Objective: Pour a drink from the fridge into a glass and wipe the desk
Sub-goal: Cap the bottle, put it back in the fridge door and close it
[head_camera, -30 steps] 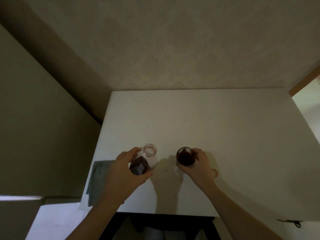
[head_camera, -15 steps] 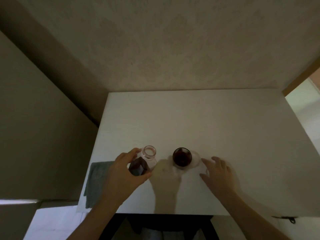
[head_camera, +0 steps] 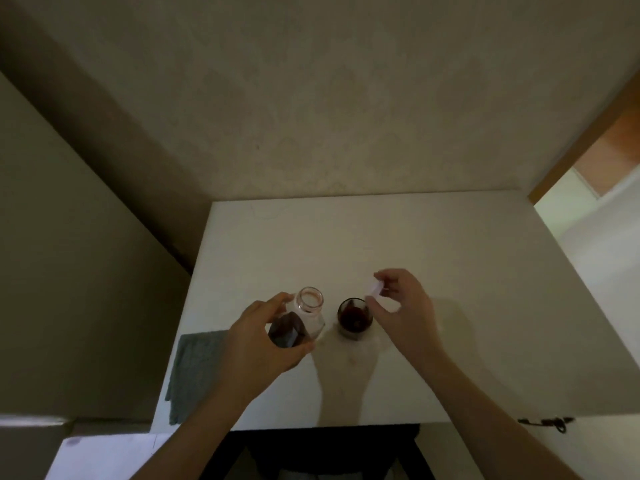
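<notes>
A clear bottle [head_camera: 304,318] with dark red drink in its lower part stands uncapped on the white desk [head_camera: 381,244], near the front edge. My left hand [head_camera: 263,337] is wrapped around its body. Just right of it stands a small glass [head_camera: 355,317] holding dark drink. My right hand [head_camera: 401,306] hovers over the glass's right side and pinches a small white cap [head_camera: 375,288] between thumb and fingers. A grey cloth [head_camera: 194,368] lies flat at the desk's front left corner.
A patterned wall rises behind the desk, and a plain wall or panel stands close on the left. A doorway opens at the right. A small dark hook or latch [head_camera: 550,422] hangs at the desk's front right edge. Dark legs show under the desk.
My right hand let go of the glass, went down to the desk right of it, and now is raised beside the glass with the white cap. The left hand stayed on the bottle.
</notes>
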